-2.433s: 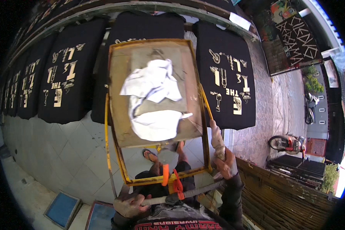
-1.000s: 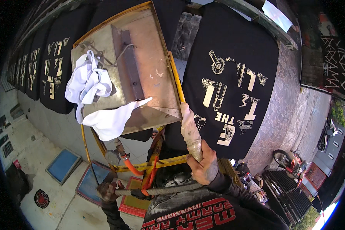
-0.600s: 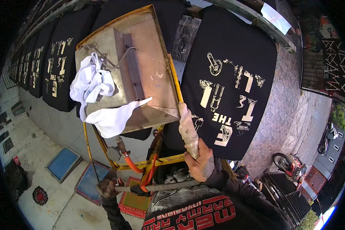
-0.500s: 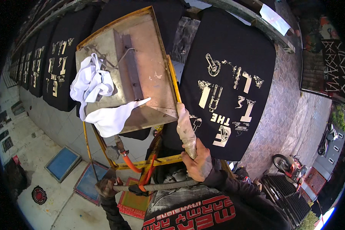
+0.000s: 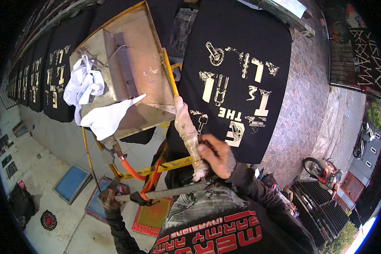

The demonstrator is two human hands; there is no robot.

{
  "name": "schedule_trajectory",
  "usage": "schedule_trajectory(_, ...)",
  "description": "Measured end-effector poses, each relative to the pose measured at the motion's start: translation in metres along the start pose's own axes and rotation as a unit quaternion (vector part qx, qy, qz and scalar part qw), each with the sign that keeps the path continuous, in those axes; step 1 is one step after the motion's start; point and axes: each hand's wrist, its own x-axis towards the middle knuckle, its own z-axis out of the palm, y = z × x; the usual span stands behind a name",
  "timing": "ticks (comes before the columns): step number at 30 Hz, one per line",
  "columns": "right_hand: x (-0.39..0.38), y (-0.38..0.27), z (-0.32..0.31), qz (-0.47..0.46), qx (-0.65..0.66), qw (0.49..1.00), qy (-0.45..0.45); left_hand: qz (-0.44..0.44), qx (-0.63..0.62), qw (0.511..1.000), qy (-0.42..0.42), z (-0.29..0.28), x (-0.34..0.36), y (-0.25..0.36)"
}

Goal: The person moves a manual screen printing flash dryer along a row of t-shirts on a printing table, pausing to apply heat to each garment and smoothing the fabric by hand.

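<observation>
A square metal panel in a yellow frame tilts in front of me, with crumpled white cloth on it. From its near right corner runs a handle wrapped in pale material. My right hand is beside this handle, fingers bent but loose and apart, their tips against the wrapping. Below, a grey-wrapped bar crosses in front of my body. My left hand is closed around its left end, where a thin rod also meets it. An orange hose leads from under the panel to the bar.
A black printed shirt lies flat on the right, and more black shirts are lined up at left. Blue-meshed frames and a red-edged frame rest on the floor. A motorbike stands at far right.
The panel, its handle and the cloth have shifted left in view. My right hand has loosened from the handle's end and sits higher along it. My left hand keeps its grip on the bar.
</observation>
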Motion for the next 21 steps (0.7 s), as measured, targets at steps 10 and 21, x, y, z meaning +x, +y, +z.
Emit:
schedule_trajectory(10, 0.069, 0.037, -0.036, -0.233, -0.488, 0.83, 0.135, -0.078, 0.113, 0.989, -0.062, -0.012, -0.003, 0.002)
schedule_trajectory(21, 0.116, 0.052, -0.031, -0.199, -0.611, 0.752, 0.145, -0.108, 0.139, 0.983, -0.059, 0.0, -0.075, -0.042)
